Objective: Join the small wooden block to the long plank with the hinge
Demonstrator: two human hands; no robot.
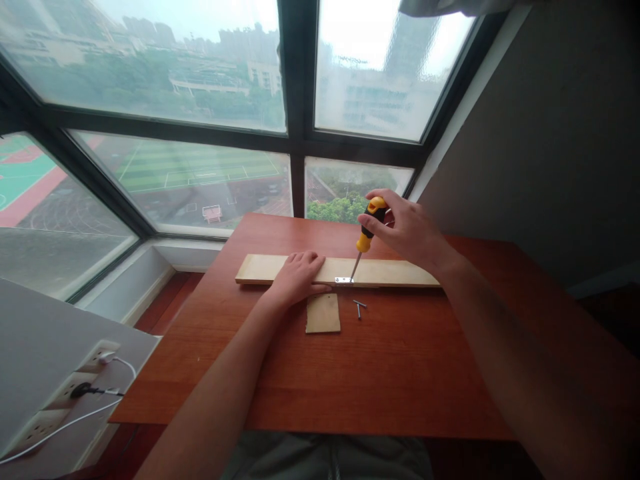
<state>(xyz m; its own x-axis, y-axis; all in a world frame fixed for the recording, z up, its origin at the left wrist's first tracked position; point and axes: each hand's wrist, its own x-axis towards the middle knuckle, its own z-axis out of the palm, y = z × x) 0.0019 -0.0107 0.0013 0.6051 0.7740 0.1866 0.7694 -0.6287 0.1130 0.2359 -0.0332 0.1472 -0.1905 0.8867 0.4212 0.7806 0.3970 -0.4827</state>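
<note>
A long pale wooden plank (395, 272) lies across the far part of the reddish-brown table (380, 373). My left hand (297, 274) rests flat on the plank, fingers stretched out, pressing it down. My right hand (406, 229) is closed round the yellow-and-black handle of a screwdriver (367, 235), held nearly upright. Its tip meets a small metal bracket (344, 280) at the plank's near edge. A small square wood piece (323, 313) lies just below the bracket. Two loose screws (359, 307) lie to its right.
Large windows (200, 133) rise behind the table, a grey wall (550, 147) on the right. At lower left a white power strip (65, 393) with plugged cables sits on a grey surface. My lap shows below the table's near edge.
</note>
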